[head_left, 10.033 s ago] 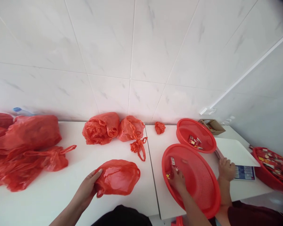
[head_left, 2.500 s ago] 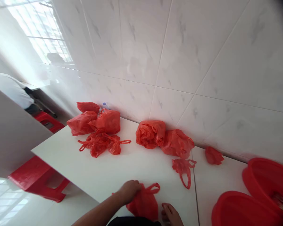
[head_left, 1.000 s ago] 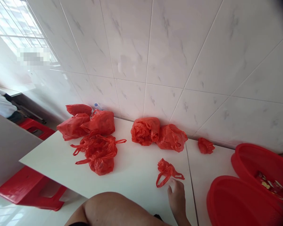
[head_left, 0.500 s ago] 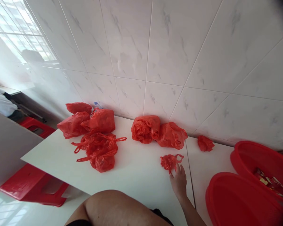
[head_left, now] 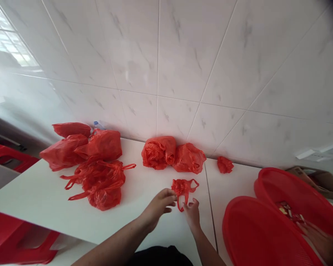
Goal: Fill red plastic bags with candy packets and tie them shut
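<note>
A small crumpled red plastic bag (head_left: 180, 186) lies on the white table in front of me, its two handle loops spread toward the right and toward me. My left hand (head_left: 158, 207) is at the bag's near left side, fingers apart and slightly curved, nothing in them. Close to the lower handle loop is my right hand (head_left: 192, 215), thumb and fingers apart. Its thumb side meets the loop's edge; whether it touches cannot be made out. Just behind stand two fuller red bags, a bunched one (head_left: 158, 152) and a looser one (head_left: 189, 158), against the tiled wall.
Several filled red bags (head_left: 104, 146) are grouped on the left, with a blue-capped bottle (head_left: 97, 125) behind. A crumpled red bag (head_left: 225, 164) sits right. Two red tubs (head_left: 229, 214) fill the right side; another person's hand (head_left: 319, 236) reaches over small packets. A red stool (head_left: 13, 236) stands lower left.
My left arm has come in from the lower left, bringing the left hand beside the small bag. My right hand stays by its handle. The view has shifted right, showing another person's hand.
</note>
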Demonstrator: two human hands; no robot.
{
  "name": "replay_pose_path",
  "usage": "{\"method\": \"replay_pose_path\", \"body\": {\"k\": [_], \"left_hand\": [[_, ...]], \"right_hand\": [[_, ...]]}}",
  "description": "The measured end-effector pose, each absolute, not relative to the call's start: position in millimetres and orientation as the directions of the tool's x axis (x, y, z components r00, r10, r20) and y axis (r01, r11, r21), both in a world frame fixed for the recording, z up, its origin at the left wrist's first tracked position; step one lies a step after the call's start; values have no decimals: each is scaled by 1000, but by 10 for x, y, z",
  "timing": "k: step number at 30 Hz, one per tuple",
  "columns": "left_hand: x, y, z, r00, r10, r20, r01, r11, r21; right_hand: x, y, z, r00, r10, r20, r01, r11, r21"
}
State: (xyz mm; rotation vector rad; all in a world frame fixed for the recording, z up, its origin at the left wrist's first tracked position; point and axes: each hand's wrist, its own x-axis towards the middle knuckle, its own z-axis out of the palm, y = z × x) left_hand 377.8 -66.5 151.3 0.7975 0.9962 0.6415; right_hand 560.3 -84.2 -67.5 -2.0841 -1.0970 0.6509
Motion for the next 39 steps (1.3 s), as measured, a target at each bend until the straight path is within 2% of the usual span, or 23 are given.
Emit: {"method": "replay_pose_path", "body": {"k": [4,9,11,13,15,17,20,23,30,35,39], "left_hand": [[3474,-749,1054,335,732,-593,-44,641,766],[3392,-825,968,321,743,-588,120,584,803],[3434,-804,937,254,813,-524,248,469,848],[3481,-761,884,215,902,-375,364,282,888],[3519,-701,814,237,951,-199,455,72,887],[3541,-634,726,300,943,-147,536,-39,843],[3527,-558,553,362,879,-310,619,22,785],[3450,-541,370,370,823,-432,636,114,763],[3307,-575,202,307,748,-588,578,345,740],[3403,-678,204,405,597,-693,544,452,707],[3430,-784,172,481,529,-699,479,509,715]], "right_hand": [[5602,-749,-548,525,812,-255,371,-488,-790],[5477,-662,-248,383,888,-255,377,-402,-834],[5384,-715,-116,310,923,-226,406,-344,-847],[5283,-829,-1,236,952,-196,435,-285,-854],[5186,-977,89,145,978,-149,530,-204,-823],[5109,-1123,156,17,994,-109,660,-93,-745],[5067,-1285,219,-139,982,-129,765,24,-643],[5116,-1391,234,-164,977,-135,803,52,-593],[5200,-1590,225,-176,977,-119,865,96,-492],[5159,-1595,261,-241,966,-95,894,182,-410],[5190,-1625,256,-224,970,-98,890,162,-426]]}}
